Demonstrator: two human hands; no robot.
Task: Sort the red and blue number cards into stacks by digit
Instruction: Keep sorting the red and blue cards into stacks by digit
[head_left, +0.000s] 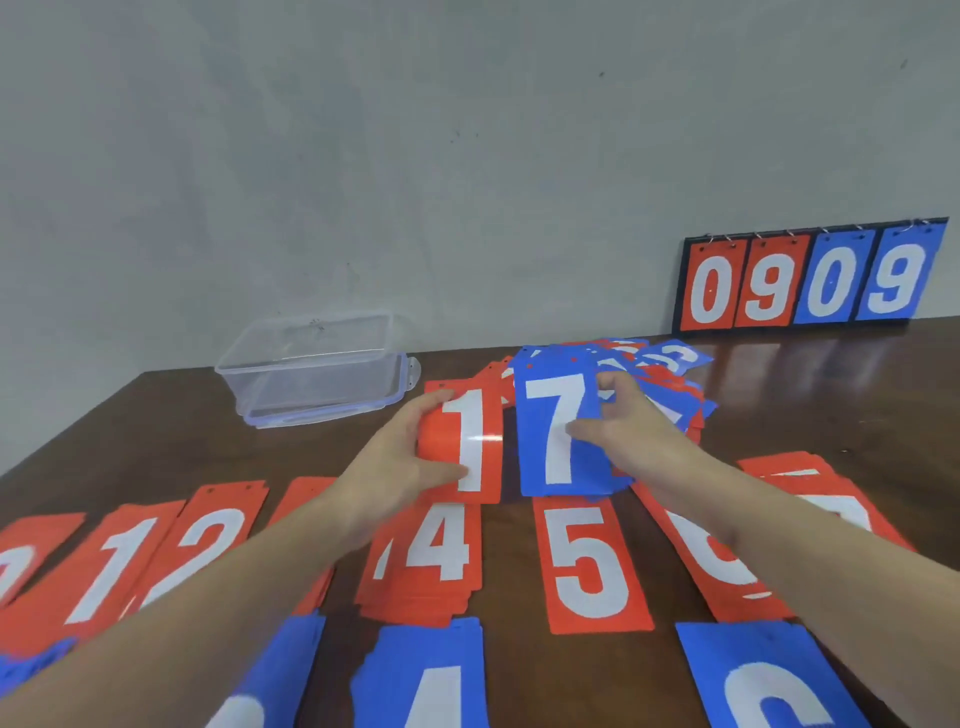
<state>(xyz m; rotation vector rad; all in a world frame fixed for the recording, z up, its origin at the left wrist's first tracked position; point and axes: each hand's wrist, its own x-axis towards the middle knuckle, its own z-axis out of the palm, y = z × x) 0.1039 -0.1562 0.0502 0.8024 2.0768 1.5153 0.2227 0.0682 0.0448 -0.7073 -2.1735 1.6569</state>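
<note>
My left hand (405, 462) grips a red card with a white 1 (485, 441) by its left edge, held above the table. Beside it, my right hand (623, 431) pinches a blue card with a white 7 (561, 415) at its right edge. Behind both lies a loose heap of mixed red and blue cards (670, 374). In front runs a row of red stacks: 0 (21, 556), 1 (109, 566), 2 (208, 540), 4 (431, 551), 5 (592, 561) and one under my right forearm (711, 566). Blue stacks, a 4 (431, 686) among them, lie nearest me.
A clear plastic box (311, 364) sits upside down on its lid at the back left of the dark wooden table (831, 395). A flip scoreboard reading 0909 (810, 280) leans against the grey wall at the back right.
</note>
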